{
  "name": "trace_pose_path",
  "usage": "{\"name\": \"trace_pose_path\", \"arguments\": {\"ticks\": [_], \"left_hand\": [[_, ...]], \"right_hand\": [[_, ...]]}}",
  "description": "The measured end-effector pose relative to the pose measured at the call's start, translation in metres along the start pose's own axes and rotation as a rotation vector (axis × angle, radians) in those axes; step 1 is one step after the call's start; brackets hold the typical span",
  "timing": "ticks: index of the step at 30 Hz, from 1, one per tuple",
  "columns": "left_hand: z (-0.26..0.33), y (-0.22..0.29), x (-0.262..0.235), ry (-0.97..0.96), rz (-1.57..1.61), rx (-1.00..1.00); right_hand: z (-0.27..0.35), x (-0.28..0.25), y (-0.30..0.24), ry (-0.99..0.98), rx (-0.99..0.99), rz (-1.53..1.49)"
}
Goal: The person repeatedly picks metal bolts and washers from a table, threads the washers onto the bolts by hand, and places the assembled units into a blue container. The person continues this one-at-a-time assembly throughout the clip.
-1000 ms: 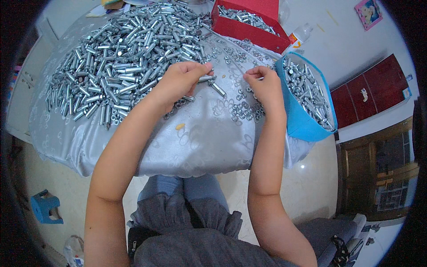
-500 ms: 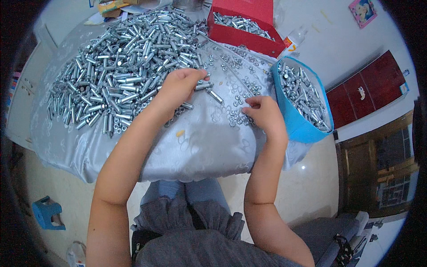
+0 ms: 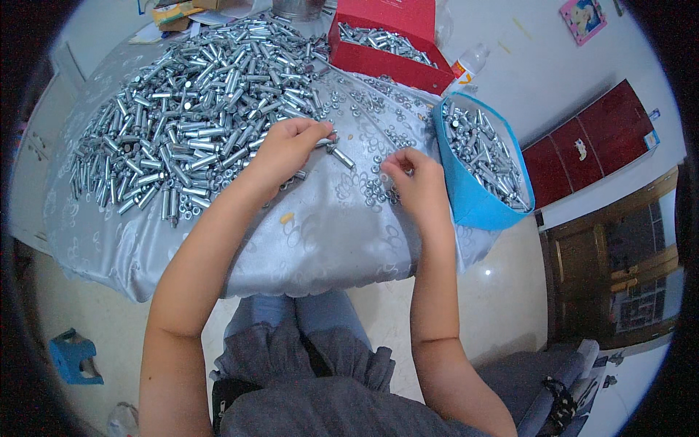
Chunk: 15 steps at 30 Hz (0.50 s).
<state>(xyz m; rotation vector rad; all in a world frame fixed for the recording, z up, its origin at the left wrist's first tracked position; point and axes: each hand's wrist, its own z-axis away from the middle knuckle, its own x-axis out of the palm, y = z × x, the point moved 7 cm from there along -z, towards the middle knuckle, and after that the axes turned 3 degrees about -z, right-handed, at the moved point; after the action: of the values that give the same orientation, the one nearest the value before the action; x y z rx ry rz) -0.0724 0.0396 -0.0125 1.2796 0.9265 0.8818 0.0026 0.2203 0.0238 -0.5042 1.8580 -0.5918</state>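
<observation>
My left hand (image 3: 288,148) is closed at the right edge of a big heap of silvery anchor bolts (image 3: 218,102). A metal anchor bolt (image 3: 324,142) shows at its fingertips. Just right of that, a single anchor bolt (image 3: 341,158) lies on the cloth. My right hand (image 3: 420,182) has thumb and forefinger drawn together over a scatter of small nuts (image 3: 373,194); whatever is between the fingertips is too small to make out. Close beside this hand stands a light blue bin (image 3: 475,207) filled with anchor bolts.
A silvery patterned cloth (image 3: 328,251) covers the round table. Behind the nuts are an open red box (image 3: 389,67) of bolts, a clear bottle (image 3: 470,62) and a metal pot (image 3: 298,9). A thin rod (image 3: 368,113) runs across the nuts. A blue stool (image 3: 75,357) stands on the floor.
The view has shifted slightly, moving the scene a little left. My right thumb and forefinger, apart before, have come together over the nuts. My left hand stays by the heap with its bolt.
</observation>
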Motion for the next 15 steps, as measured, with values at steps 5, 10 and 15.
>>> {"name": "trace_pose_path", "arguments": {"ticks": [5, 10, 15], "left_hand": [[0.005, 0.004, 0.000, 0.020, 0.027, -0.011], [0.003, 0.005, -0.013, 0.087, 0.165, -0.008], [0.002, 0.001, -0.010, 0.094, 0.163, -0.048]], "right_hand": [[-0.028, 0.036, -0.040, -0.224, -0.083, -0.685], [-0.045, 0.061, -0.050, -0.354, 0.006, -0.937], [-0.042, 0.072, -0.037, -0.389, 0.082, -1.069]]}}
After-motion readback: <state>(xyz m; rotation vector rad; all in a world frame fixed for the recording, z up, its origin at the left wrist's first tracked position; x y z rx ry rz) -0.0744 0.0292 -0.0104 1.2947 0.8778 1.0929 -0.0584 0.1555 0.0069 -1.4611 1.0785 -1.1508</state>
